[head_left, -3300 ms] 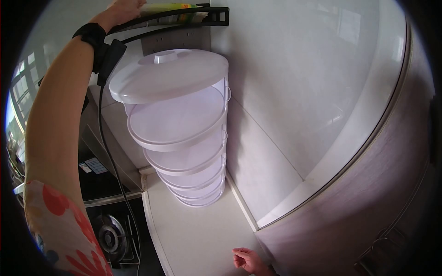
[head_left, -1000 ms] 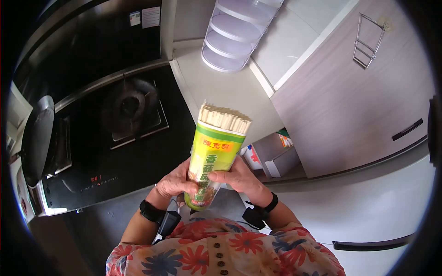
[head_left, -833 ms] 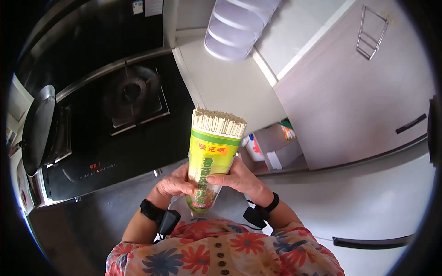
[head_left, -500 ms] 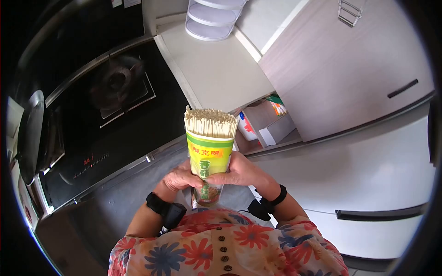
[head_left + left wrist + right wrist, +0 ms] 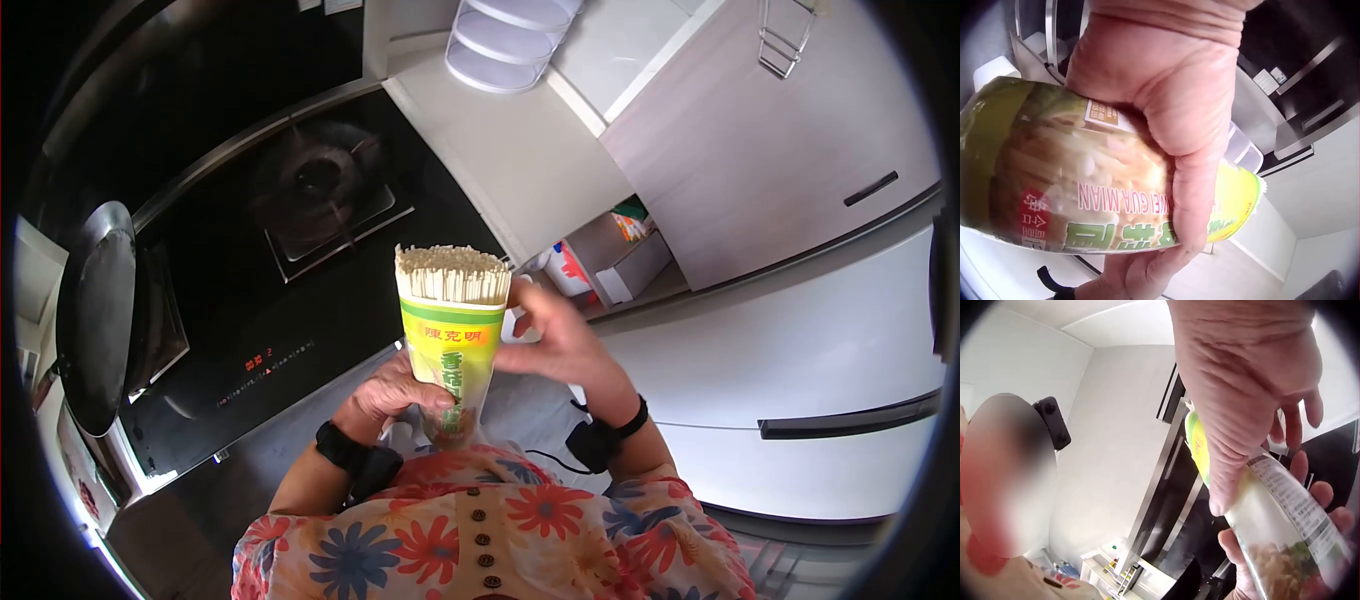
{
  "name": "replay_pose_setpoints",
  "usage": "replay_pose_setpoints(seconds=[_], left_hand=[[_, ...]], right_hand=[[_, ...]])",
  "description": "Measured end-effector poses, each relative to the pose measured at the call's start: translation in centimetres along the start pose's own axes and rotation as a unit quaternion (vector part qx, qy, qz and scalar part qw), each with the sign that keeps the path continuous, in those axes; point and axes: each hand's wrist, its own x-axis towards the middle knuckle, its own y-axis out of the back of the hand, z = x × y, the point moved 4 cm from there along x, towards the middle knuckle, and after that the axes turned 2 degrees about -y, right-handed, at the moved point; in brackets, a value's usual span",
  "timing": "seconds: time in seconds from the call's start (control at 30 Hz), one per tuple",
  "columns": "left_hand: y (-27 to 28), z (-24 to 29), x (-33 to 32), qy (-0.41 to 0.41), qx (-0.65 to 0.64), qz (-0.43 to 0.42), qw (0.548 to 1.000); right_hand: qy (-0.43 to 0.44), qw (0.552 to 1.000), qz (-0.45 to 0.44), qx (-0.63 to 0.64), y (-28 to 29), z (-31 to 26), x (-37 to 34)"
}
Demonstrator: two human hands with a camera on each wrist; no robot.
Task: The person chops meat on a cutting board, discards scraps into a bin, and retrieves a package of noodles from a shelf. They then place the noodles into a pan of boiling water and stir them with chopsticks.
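One yellow-green noodle packet, seemingly full

- A black stove is on the left.
- A pale surface sits beside it.
- A light gray wall is far back.
- A pale cupboard door stands right, above a shiny white front.

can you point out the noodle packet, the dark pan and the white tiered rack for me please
Yellow-green plastic noodle packet [image 5: 453, 338]: head view, on its printed front.
Dark round metal pan [image 5: 98, 320]: head view, on its broad face.
White round tiered plastic rack [image 5: 505, 40]: head view, on a visible tier.
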Motion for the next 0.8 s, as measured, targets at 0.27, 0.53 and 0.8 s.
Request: replay_pose_setpoints(seconds=[0.27,0.53,0.8], left_hand=[[2.0,-2.0,-3.8,-0.024,-0.047,0.029,0.998],[0.7,-4.2,-6.0,-0.038,0.000,0.108,0.993],[-0.6,-8.7,-7.2,-0.043,-0.013,0.113,0.993]], right_hand=[[-0.019,0.994,0.103,0.028,-2.6,-0.9,2.6],[-0.095,0.990,0.034,-0.094,-3.7,-0.1,2.4],[-0.131,0.985,-0.082,-0.083,-4.1,1.6,-0.2]])
